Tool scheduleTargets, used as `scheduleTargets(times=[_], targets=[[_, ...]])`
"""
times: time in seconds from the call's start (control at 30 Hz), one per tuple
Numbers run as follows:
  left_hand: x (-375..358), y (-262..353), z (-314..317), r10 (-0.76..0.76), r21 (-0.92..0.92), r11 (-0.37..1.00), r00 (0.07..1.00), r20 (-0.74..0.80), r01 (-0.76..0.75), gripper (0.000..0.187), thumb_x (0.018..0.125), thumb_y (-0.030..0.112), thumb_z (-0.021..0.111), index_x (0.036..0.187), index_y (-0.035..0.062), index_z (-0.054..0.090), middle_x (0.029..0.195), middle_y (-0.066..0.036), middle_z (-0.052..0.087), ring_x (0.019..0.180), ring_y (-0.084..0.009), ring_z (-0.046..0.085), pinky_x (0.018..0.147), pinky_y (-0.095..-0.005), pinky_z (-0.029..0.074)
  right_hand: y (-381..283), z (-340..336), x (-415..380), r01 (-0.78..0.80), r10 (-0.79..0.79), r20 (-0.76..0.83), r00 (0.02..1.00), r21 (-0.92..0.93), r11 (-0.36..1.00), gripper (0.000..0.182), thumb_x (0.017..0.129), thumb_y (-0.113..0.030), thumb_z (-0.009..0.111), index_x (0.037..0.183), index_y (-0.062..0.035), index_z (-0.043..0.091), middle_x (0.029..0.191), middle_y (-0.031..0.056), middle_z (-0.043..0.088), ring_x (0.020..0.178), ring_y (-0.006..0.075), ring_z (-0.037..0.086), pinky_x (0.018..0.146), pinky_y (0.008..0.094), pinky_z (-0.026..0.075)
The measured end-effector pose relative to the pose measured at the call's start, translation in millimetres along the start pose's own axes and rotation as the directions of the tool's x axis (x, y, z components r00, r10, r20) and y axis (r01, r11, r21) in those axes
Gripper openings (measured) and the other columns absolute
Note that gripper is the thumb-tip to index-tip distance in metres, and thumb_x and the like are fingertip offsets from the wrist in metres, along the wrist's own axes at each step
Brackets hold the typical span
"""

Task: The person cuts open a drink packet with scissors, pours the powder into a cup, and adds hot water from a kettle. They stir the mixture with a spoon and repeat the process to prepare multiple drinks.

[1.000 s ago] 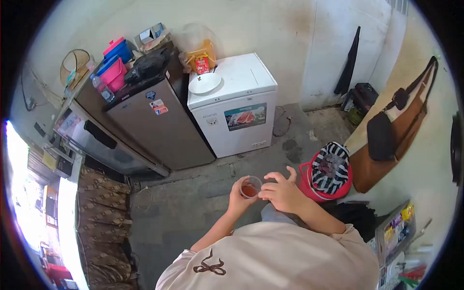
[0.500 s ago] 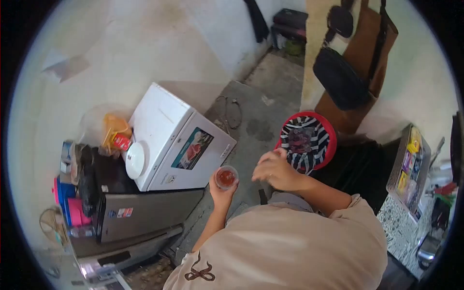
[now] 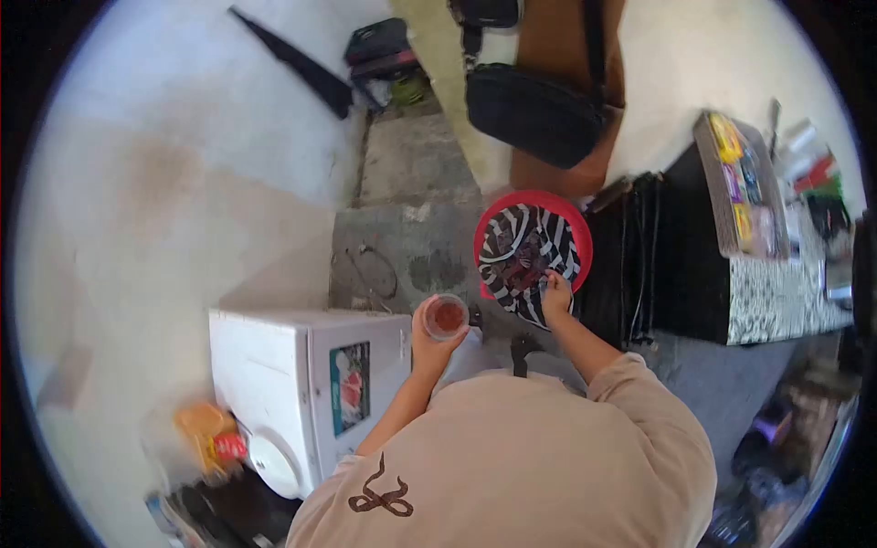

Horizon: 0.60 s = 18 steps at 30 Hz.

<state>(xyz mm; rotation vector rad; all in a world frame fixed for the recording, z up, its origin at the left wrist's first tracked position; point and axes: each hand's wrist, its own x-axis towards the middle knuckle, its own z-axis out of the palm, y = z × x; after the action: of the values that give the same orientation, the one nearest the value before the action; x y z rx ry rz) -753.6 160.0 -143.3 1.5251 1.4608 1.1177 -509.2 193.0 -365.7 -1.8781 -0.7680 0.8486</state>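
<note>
A clear round cup [image 3: 446, 316] with reddish contents is held in my left hand [image 3: 427, 340], its open top facing up. My right hand [image 3: 556, 297] is over the near right edge of a red round tub [image 3: 585, 239], its fingers closed at the black-and-white striped cloth [image 3: 512, 226] that lies inside. Whether the fingers pinch the cloth or something small is hidden. Dark reddish stuff [image 3: 527, 260] lies in the middle of the cloth.
On the left stands a white freezer [image 3: 260, 352] with a white lid [image 3: 273, 463] and an orange bag [image 3: 203, 422] beside it. Black bags [image 3: 534, 114] hang above the tub. At right, a tray of packets [image 3: 731, 183] sits on a patterned counter [image 3: 767, 297].
My view has turned to the right. My right hand has moved from beside the cup to the tub's near edge. The cup remains in my left hand.
</note>
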Motion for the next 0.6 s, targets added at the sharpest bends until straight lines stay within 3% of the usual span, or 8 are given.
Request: scheduleTargets(times=[0.03, 0.07, 0.2, 0.3, 0.33, 0.43, 0.47, 0.6], targets=[[14.5, 0.6, -5.0, 0.014, -0.016, 1.000, 0.998, 0.055, -0.013, 0.072, 0.057, 0.008, 0.082, 0.119, 0.0019, 0.045, 0.117, -0.010, 0.049, 0.109, -0.0220, 0.049, 0.094, -0.0336, 0.039, -4.0, 10.8, -3.3, -0.035, 0.032, -0.061, 0.998, -0.044, 0.998, 0.026, 0.094, -0.022, 0.044, 0.101, -0.0019, 0.059, 0.093, 0.0090, 0.064, 0.088, 0.0165, 0.061, 0.080, 0.0281, 0.044], [30.1, -1.3, -10.2, 0.028, -0.035, 0.999, 0.994, 0.108, -0.024, 0.071, 0.056, 0.008, 0.082, 0.118, 0.0016, 0.047, 0.117, -0.010, 0.048, 0.109, -0.0215, 0.049, 0.094, -0.0329, 0.039, -7.0, 19.3, -9.0, -0.066, 0.077, -0.110, 0.991, 0.101, 0.993, 0.026, 0.093, -0.022, 0.044, 0.101, -0.0022, 0.059, 0.091, 0.0096, 0.064, 0.088, 0.0182, 0.062, 0.080, 0.0287, 0.044], [72.2, -27.5, -36.9, 0.032, -0.124, 0.992, 0.956, 0.292, 0.005, 0.071, 0.056, 0.009, 0.081, 0.118, 0.0028, 0.047, 0.117, -0.009, 0.049, 0.110, -0.0211, 0.049, 0.094, -0.0328, 0.039, -14.2, 44.6, -17.5, -0.167, 0.186, -0.263, 0.947, 0.094, 0.981, 0.026, 0.094, -0.021, 0.041, 0.103, -0.0033, 0.058, 0.088, 0.0080, 0.064, 0.082, 0.0193, 0.059, 0.076, 0.0307, 0.045], [97.4, -27.0, -54.8, 0.013, -0.093, 0.995, 0.927, 0.375, 0.023, 0.070, 0.057, 0.009, 0.081, 0.118, 0.0039, 0.048, 0.117, -0.009, 0.049, 0.110, -0.0214, 0.049, 0.095, -0.0329, 0.038, 24.4, 76.3, -5.1, -0.237, 0.378, -0.357, 0.854, 0.380, 0.894, 0.026, 0.095, -0.021, 0.039, 0.106, -0.0053, 0.056, 0.089, 0.0066, 0.063, 0.081, 0.0201, 0.058, 0.077, 0.0312, 0.044], [102.2, -31.9, -56.7, 0.008, -0.125, 0.991, 0.926, 0.377, 0.043, 0.069, 0.056, 0.009, 0.081, 0.117, 0.0042, 0.048, 0.117, -0.009, 0.049, 0.110, -0.0217, 0.049, 0.096, -0.0331, 0.038, 27.4, 82.2, -3.8, -0.186, 0.336, -0.384, 0.860, 0.377, 0.907, 0.024, 0.096, -0.023, 0.038, 0.106, -0.0101, 0.055, 0.091, 0.0057, 0.062, 0.070, 0.0177, 0.056, 0.065, 0.0308, 0.046], [110.0, -53.8, -60.4, 0.003, -0.127, 0.990, 0.906, 0.424, 0.056, 0.069, 0.056, 0.009, 0.081, 0.117, 0.0045, 0.049, 0.118, -0.009, 0.049, 0.111, -0.0225, 0.049, 0.096, -0.0337, 0.037, 32.4, 88.5, 0.1, -0.364, 0.645, -0.215, 0.733, 0.677, 0.640, 0.023, 0.096, -0.025, 0.038, 0.104, -0.0146, 0.056, 0.090, 0.0044, 0.062, 0.057, 0.0127, 0.050, 0.049, 0.0286, 0.042], [110.4, -60.5, -60.7, 0.005, -0.116, 0.992, 0.897, 0.442, 0.052, 0.069, 0.056, 0.009, 0.081, 0.117, 0.0044, 0.049, 0.118, -0.009, 0.049, 0.111, -0.0228, 0.049, 0.096, -0.0339, 0.037, 33.3, 89.4, -0.8, -0.320, 0.645, -0.197, 0.738, 0.740, 0.592, 0.022, 0.096, -0.028, 0.037, 0.103, -0.0169, 0.055, 0.088, 0.0029, 0.062, 0.050, 0.0095, 0.043, 0.039, 0.0243, 0.035], [113.6, -60.0, -59.3, -0.021, -0.065, 0.996, 0.849, 0.527, 0.065, 0.068, 0.056, 0.010, 0.080, 0.116, 0.0046, 0.050, 0.119, -0.010, 0.049, 0.111, -0.0233, 0.048, 0.096, -0.0344, 0.037, 1.7, 72.8, -11.2, -0.384, 0.774, -0.015, 0.633, 0.862, 0.331, 0.025, 0.096, -0.030, 0.035, 0.106, -0.0172, 0.054, 0.089, 0.0000, 0.062, 0.051, 0.0094, 0.043, 0.040, 0.0225, 0.034]])
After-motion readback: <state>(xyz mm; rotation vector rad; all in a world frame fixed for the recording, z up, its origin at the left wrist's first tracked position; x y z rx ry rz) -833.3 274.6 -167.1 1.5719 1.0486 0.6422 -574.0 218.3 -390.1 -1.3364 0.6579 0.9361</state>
